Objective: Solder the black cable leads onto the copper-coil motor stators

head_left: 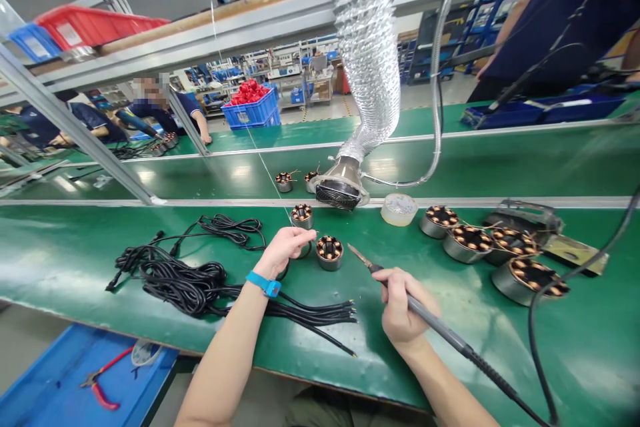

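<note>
Soldering iron (441,329) right of centre, clamped in right hand (403,320) fingers. Tip near stator (329,255), mid-frame. Left hand (283,250) beside stator: fingertips together, can't tell on what.

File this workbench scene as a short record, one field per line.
Left hand: pinching beside the nearest stator; what it grips is unclear
Left wrist: blue strap
Right hand: holding a soldering iron, tip toward that stator
Black cables: coiled left, ends between the arms
Right side: four clustered stators
Overhead: foil duct
Lower left: red-handled pliers in blue tray
</note>
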The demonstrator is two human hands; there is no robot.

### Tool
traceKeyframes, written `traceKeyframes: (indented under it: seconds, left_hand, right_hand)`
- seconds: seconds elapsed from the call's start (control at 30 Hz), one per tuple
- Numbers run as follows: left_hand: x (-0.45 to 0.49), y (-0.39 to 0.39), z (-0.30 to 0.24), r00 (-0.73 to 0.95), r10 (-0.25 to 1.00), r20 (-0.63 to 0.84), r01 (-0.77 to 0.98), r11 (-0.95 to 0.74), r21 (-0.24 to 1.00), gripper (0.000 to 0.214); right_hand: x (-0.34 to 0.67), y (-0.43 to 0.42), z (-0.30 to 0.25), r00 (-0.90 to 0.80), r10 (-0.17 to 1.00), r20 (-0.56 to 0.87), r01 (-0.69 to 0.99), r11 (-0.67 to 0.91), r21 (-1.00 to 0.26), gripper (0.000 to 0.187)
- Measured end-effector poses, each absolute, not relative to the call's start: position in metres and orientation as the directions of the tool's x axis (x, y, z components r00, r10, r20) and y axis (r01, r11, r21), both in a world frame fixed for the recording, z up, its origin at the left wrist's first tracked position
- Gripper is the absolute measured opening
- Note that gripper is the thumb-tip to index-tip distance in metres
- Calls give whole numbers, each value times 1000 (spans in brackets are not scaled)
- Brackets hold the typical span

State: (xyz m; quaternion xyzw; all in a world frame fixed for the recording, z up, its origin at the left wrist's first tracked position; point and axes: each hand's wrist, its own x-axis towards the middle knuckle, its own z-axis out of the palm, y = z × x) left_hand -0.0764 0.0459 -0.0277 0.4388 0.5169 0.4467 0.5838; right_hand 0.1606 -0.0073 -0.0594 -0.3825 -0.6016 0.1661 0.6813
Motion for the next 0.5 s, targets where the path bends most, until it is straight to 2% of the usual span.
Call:
traceKeyframes:
  seconds: [0.17,0.33,0.43,0.5]
  left_hand:
    - [-78,45,-25,127,964,-232,-51,240,969,56]
    - [-81,48,-29,136,962,-238,-70,249,966,49]
    - [-80,50,-30,62,979,-192,-39,195,980,48]
    - [-79,50,-26,-55,990,-127,-14,126,992,50]
  right_hand:
    - [163,-6,-60,208,688,696,241,653,-718,26]
    - [163,-5,-62,202,689,696,237,655,-717,27]
    - [162,-4,-62,196,670,716,251,672,-697,25]
    - [163,-3,-61,199,656,728,263,680,-684,25]
